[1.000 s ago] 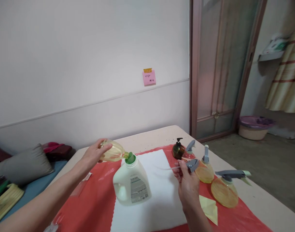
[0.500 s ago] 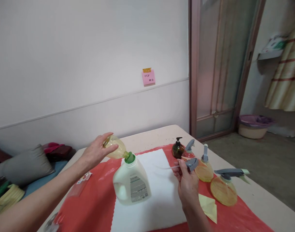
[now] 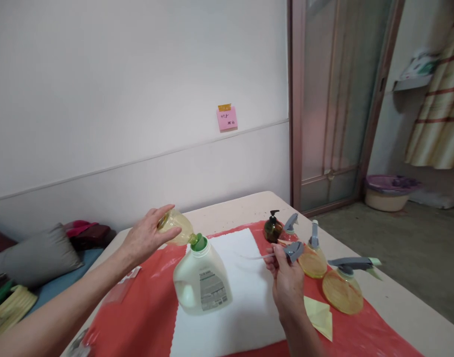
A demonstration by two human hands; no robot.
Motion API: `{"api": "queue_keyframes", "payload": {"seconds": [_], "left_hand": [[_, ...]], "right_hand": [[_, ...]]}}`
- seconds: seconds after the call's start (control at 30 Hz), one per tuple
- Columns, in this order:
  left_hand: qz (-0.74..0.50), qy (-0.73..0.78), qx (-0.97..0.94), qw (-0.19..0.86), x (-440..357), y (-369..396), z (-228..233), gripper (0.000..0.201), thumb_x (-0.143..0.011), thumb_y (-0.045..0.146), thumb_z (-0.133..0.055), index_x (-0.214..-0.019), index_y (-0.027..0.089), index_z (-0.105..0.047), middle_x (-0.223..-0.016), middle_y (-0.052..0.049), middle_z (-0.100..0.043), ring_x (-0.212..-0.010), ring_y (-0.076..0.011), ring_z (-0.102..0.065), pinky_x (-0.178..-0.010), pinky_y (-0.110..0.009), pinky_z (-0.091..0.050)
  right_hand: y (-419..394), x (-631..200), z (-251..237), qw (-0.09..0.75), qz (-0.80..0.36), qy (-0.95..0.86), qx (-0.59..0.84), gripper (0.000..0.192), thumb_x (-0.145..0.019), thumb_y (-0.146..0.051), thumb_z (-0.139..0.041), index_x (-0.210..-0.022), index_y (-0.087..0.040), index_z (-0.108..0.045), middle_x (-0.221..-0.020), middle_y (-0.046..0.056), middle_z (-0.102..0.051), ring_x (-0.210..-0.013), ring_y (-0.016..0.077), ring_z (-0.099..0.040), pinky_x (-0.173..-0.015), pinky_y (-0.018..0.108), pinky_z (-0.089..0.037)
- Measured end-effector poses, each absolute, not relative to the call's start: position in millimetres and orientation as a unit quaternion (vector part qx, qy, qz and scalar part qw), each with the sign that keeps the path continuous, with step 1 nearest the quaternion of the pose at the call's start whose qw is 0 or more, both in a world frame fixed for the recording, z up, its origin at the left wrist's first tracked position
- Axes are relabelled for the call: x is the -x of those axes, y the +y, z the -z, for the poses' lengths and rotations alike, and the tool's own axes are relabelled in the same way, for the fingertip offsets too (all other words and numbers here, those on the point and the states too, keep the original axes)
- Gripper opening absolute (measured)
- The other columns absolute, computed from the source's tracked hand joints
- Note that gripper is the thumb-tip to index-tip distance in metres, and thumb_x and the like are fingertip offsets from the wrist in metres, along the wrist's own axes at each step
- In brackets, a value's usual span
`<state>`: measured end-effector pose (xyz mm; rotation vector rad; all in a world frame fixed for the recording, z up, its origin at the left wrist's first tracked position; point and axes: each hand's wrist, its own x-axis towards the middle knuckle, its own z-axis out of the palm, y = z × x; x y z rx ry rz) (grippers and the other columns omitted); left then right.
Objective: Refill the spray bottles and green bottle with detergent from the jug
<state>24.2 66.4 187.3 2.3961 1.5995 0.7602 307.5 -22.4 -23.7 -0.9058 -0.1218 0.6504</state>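
My left hand is closed round a clear yellowish bottle, tipped so its neck meets the green spout of a pale green detergent jug. The jug stands upright on a white cloth, its printed label facing me. To the right, my right hand grips a grey spray trigger head, whose thin clear dip tube points left over the cloth. Close beyond that hand stand yellow spray bottles with grey trigger heads, a small reddish one among them. I cannot make out liquid flowing.
A dark pump bottle stands behind the spray bottles. A folded yellow cloth lies right of my right wrist. Red plastic sheeting covers much of the table. The wall rises just behind it, with a pink note.
The view has shifted very slightly. Both hands keep their grip, and the tilted bottle stays at the jug's spout.
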Motion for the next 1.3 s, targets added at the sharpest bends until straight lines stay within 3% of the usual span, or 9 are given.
{"api": "queue_keyframes", "payload": {"seconds": [0.37,0.47,0.57,0.73,0.87,0.93,1.03,1.13,1.3], "left_hand": [[-0.338,0.523,-0.766,0.162,-7,71,-166,0.077,-0.075,0.061,-0.076,-0.142,0.024,-0.067,-0.134,-0.012,-0.071,-0.122,-0.0366,-0.066,-0.107,-0.048,-0.050],[-0.411,0.552,-0.652,0.318,1,72,-143,0.068,-0.081,0.056,-0.078,-0.141,0.027,-0.065,-0.125,-0.011,-0.074,-0.103,-0.0301,-0.074,-0.081,-0.038,-0.061],[-0.501,0.536,-0.487,0.474,6,67,-114,0.053,-0.089,0.047,-0.076,-0.135,0.025,-0.064,-0.112,-0.008,-0.076,-0.079,-0.0214,-0.075,-0.057,-0.028,-0.059],[-0.591,0.398,-0.302,0.634,11,39,-78,0.033,-0.104,0.032,-0.060,-0.134,0.022,-0.067,-0.121,-0.010,-0.079,-0.096,-0.0261,-0.081,-0.076,-0.037,-0.070],[-0.613,0.271,-0.245,0.701,18,7,-40,0.050,-0.106,0.026,-0.053,-0.155,0.029,-0.054,-0.138,-0.012,-0.075,-0.124,-0.0311,-0.075,-0.101,-0.045,-0.066],[-0.584,0.232,-0.227,0.744,19,-12,-13,0.062,-0.101,0.026,-0.060,-0.161,0.028,-0.047,-0.142,-0.015,-0.073,-0.128,-0.0354,-0.072,-0.105,-0.048,-0.063],[-0.510,0.190,-0.219,0.810,12,-44,28,0.069,-0.091,0.023,-0.074,-0.157,0.030,-0.055,-0.147,-0.014,-0.070,-0.133,-0.0412,-0.068,-0.108,-0.054,-0.059],[-0.483,0.224,-0.172,0.829,-1,-69,55,0.054,-0.094,0.040,-0.076,-0.147,0.033,-0.066,-0.140,-0.013,-0.074,-0.120,-0.0369,-0.076,-0.094,-0.046,-0.064],[-0.464,0.300,-0.168,0.816,-9,-80,65,0.048,-0.093,0.042,-0.079,-0.139,0.030,-0.072,-0.131,-0.013,-0.078,-0.110,-0.0307,-0.078,-0.083,-0.035,-0.061]], "right_hand": [[-22,-304,27,0.836,-0.303,-0.067,0.452,0.061,-0.059,-0.066,-0.090,-0.090,-0.018,-0.070,-0.074,-0.001,-0.072,-0.060,0.0084,-0.058,-0.054,0.019,-0.047],[-21,-304,28,0.834,-0.299,-0.075,0.458,0.061,-0.058,-0.067,-0.090,-0.090,-0.019,-0.070,-0.074,-0.002,-0.072,-0.059,0.0084,-0.058,-0.054,0.020,-0.047],[-21,-305,29,0.831,-0.293,-0.082,0.465,0.060,-0.058,-0.067,-0.090,-0.089,-0.019,-0.070,-0.072,-0.002,-0.072,-0.058,0.0094,-0.058,-0.054,0.021,-0.046],[-22,-301,31,0.828,-0.287,-0.097,0.472,0.052,-0.063,-0.062,-0.090,-0.082,-0.018,-0.070,-0.068,0.000,-0.070,-0.058,0.0107,-0.058,-0.053,0.022,-0.047],[-26,-298,22,0.833,-0.292,-0.107,0.458,0.045,-0.063,-0.055,-0.093,-0.081,-0.019,-0.072,-0.071,0.001,-0.071,-0.056,0.0106,-0.057,-0.052,0.023,-0.047],[-33,-300,10,0.841,-0.289,-0.115,0.442,0.042,-0.065,-0.051,-0.093,-0.083,-0.020,-0.073,-0.071,0.001,-0.070,-0.055,0.0106,-0.057,-0.051,0.024,-0.047],[-53,-308,-17,0.859,-0.269,-0.122,0.418,0.042,-0.067,-0.052,-0.092,-0.086,-0.020,-0.073,-0.071,-0.002,-0.066,-0.053,0.0081,-0.053,-0.048,0.021,-0.044],[-77,-308,-46,0.869,-0.267,-0.143,0.391,0.049,-0.062,-0.057,-0.094,-0.081,-0.016,-0.073,-0.072,0.000,-0.066,-0.052,0.0066,-0.050,-0.042,0.018,-0.037],[-92,-285,-65,0.823,-0.354,-0.220,0.386,0.053,-0.061,-0.062,-0.095,-0.080,-0.016,-0.075,-0.058,-0.003,-0.059,-0.041,0.0043,-0.043,-0.039,0.018,-0.033]]}}
